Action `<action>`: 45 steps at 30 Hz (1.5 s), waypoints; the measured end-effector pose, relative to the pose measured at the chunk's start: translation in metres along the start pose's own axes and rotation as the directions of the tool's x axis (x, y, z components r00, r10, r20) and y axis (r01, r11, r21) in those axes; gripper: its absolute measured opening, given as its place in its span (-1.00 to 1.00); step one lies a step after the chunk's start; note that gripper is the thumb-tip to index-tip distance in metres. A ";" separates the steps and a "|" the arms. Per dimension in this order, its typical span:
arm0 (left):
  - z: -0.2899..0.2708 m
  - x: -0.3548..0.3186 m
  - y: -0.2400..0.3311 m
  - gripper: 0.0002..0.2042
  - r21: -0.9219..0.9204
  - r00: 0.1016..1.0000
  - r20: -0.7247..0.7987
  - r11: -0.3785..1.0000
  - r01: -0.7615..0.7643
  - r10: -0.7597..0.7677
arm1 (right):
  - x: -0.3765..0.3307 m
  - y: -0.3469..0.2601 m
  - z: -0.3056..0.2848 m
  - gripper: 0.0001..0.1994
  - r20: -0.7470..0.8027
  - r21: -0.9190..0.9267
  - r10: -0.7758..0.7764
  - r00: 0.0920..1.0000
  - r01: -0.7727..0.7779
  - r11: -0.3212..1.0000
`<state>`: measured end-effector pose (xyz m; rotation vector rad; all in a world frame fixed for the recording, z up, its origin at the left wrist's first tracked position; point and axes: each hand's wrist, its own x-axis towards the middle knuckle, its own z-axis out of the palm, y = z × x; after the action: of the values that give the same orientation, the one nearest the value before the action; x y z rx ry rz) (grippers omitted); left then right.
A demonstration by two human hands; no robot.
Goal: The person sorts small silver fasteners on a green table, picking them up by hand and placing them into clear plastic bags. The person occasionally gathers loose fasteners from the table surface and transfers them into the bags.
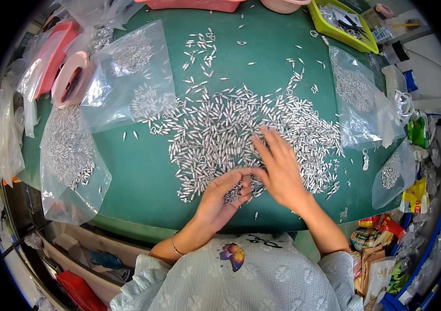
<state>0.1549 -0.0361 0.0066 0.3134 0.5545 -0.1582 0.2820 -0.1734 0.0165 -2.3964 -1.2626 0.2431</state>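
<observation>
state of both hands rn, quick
Left hand: closed loosely, cupping small metal parts.
Right hand: open, fingers over the pile, no held part visible.

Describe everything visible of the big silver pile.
The pile is a loose spread of small, pointed, silver, metallic-looking parts. It lies on the green table, meets a clear bag at far left, and thins to strays at its far side. The left hand cups parts at its near edge; the right hand is over it, contact unclear.
</observation>
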 end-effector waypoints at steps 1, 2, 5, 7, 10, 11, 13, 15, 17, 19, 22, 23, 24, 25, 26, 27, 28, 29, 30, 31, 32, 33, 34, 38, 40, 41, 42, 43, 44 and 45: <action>-0.005 0.000 -0.001 -0.70 -0.023 1.000 0.008 1.000 -0.011 0.011 | -0.010 -0.005 -0.002 -0.52 0.044 0.059 0.002 0.999 -0.005 0.998; -0.004 -0.001 -0.001 -0.70 -0.020 1.000 0.000 1.000 -0.023 0.023 | -0.019 -0.008 -0.004 -0.54 0.058 0.096 -0.004 0.998 -0.001 0.995; -0.005 -0.003 -0.001 -0.66 -0.017 0.998 0.028 0.999 -0.052 0.053 | -0.043 -0.003 -0.006 -0.65 0.047 0.249 -0.060 0.997 0.046 0.967; -0.002 -0.004 -0.004 -0.66 0.017 0.997 -0.010 0.997 -0.070 0.071 | -0.050 0.012 -0.004 -0.68 -0.070 0.368 -0.014 0.997 0.039 0.929; 0.009 -0.007 -0.006 -0.64 0.042 0.998 -0.035 0.998 -0.044 0.045 | -0.035 0.029 -0.009 -0.68 -0.286 0.292 0.134 0.949 -0.047 0.955; 0.012 -0.007 -0.008 -0.64 0.027 0.999 -0.036 0.999 -0.028 0.029 | -0.023 0.034 -0.011 -0.62 -0.275 0.187 0.154 0.949 -0.104 0.977; 0.015 -0.008 -0.012 -0.65 0.014 0.998 -0.058 1.000 -0.005 0.005 | -0.015 0.030 -0.006 -0.50 -0.216 0.014 0.145 0.966 -0.145 0.989; 0.012 -0.008 -0.017 -0.66 0.014 0.996 -0.084 1.000 0.017 -0.015 | -0.014 0.025 0.004 -0.40 -0.110 -0.124 0.094 0.989 -0.108 0.986; 0.008 -0.009 -0.021 -0.68 -0.028 1.000 -0.011 1.000 -0.003 0.003 | -0.027 0.011 0.004 -0.36 -0.002 -0.105 0.056 0.998 -0.056 0.993; 0.011 -0.010 -0.022 -0.68 -0.043 1.000 -0.008 0.999 -0.018 0.017 | -0.044 0.000 0.002 -0.39 0.056 -0.053 0.037 0.998 -0.034 0.998; 0.019 -0.010 -0.023 -0.68 0.024 0.997 -0.076 0.999 -0.029 0.031 | -0.070 0.001 -0.006 -0.49 0.080 0.131 -0.045 0.996 0.034 0.991; 0.016 -0.010 -0.024 -0.67 0.022 0.998 -0.062 1.000 -0.017 0.019 | -0.076 0.007 -0.010 -0.61 0.038 0.263 -0.059 0.998 0.047 0.964; 0.018 -0.009 -0.026 -0.66 0.031 0.997 -0.081 0.999 -0.009 0.012 | -0.080 0.018 -0.013 -0.63 -0.062 0.246 -0.007 0.998 0.022 0.969; 0.022 -0.008 -0.028 -0.65 0.040 0.995 -0.101 0.999 -0.002 0.006 | -0.081 0.033 -0.015 -0.65 -0.161 0.231 0.042 0.986 -0.004 0.973; 0.024 -0.008 -0.030 -0.64 0.049 0.992 -0.123 0.999 0.014 -0.008 | -0.079 0.043 -0.017 -0.67 -0.259 0.222 0.097 0.961 -0.039 0.974; 0.023 -0.006 -0.033 -0.63 0.023 0.996 -0.082 0.999 0.045 -0.043 | -0.070 0.048 -0.024 -0.69 -0.365 0.166 0.185 0.913 -0.132 0.977; 0.027 -0.005 -0.035 -0.63 0.029 0.995 -0.080 0.998 0.061 -0.059 | -0.060 0.053 -0.030 -0.70 -0.470 0.120 0.259 0.844 -0.229 0.966; 0.031 -0.002 -0.039 -0.63 0.033 0.994 -0.077 0.997 0.075 -0.072 | -0.052 0.057 -0.032 -0.72 -0.495 -0.012 0.226 0.839 -0.266 0.964; 0.035 0.001 -0.044 -0.64 0.037 0.994 -0.074 0.995 0.089 -0.086 | -0.055 0.061 -0.030 -0.73 -0.475 -0.020 0.217 0.853 -0.257 0.966; 0.040 0.001 -0.047 -0.65 0.045 0.991 -0.091 0.993 0.104 -0.100 | -0.060 0.065 -0.024 -0.73 -0.456 -0.027 0.208 0.865 -0.247 0.969; 0.039 0.003 -0.049 -0.66 0.047 0.990 -0.088 0.992 0.115 -0.111 | -0.064 0.067 -0.020 -0.74 -0.434 -0.033 0.197 0.879 -0.234 0.972; 0.036 0.006 -0.052 -0.66 0.048 0.989 -0.085 0.991 0.126 -0.121 | -0.070 0.064 -0.021 -0.79 -0.456 0.003 0.177 0.872 -0.197 0.980; 0.035 0.008 -0.054 -0.66 0.049 0.988 -0.082 0.989 0.137 -0.132 | -0.075 0.064 -0.021 -0.81 -0.470 0.022 0.181 0.864 -0.194 0.981; 0.036 0.012 -0.056 -0.68 0.063 0.984 -0.093 0.986 0.156 -0.150 | -0.090 0.071 -0.027 -0.89 -0.541 0.103 0.210 0.814 -0.184 0.978; 0.039 0.011 -0.058 -0.67 0.076 0.983 -0.110 0.985 0.155 -0.146 | -0.092 0.070 -0.035 -0.90 -0.550 0.157 0.258 0.794 -0.206 0.966; 0.042 0.012 -0.057 -0.67 0.075 0.981 -0.121 0.984 0.159 -0.150 | -0.091 0.071 -0.038 -0.91 -0.527 0.154 0.279 0.803 -0.232 0.960; 0.045 0.012 -0.057 -0.67 0.073 0.979 -0.132 0.984 0.164 -0.153 | -0.092 0.069 -0.040 -0.90 -0.488 0.252 0.330 0.808 -0.231 0.940; 0.051 0.013 -0.056 -0.67 0.079 0.978 -0.129 0.981 0.176 -0.165 | -0.095 0.067 -0.041 -0.90 -0.445 0.348 0.376 0.813 -0.230 0.909; 0.058 0.014 -0.056 -0.66 0.083 0.976 -0.126 0.979 0.187 -0.176 | -0.097 0.063 -0.042 -0.90 -0.396 0.439 0.416 0.819 -0.229 0.869; 0.062 0.016 -0.056 -0.66 0.087 0.975 -0.124 0.976 0.197 -0.186 | -0.098 0.058 -0.045 -0.89 -0.341 0.421 0.332 0.879 -0.173 0.890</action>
<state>0.1855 -0.1108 0.0336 0.3669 0.6926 -0.3573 0.2843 -0.2954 0.0278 -2.1210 -0.6355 0.0506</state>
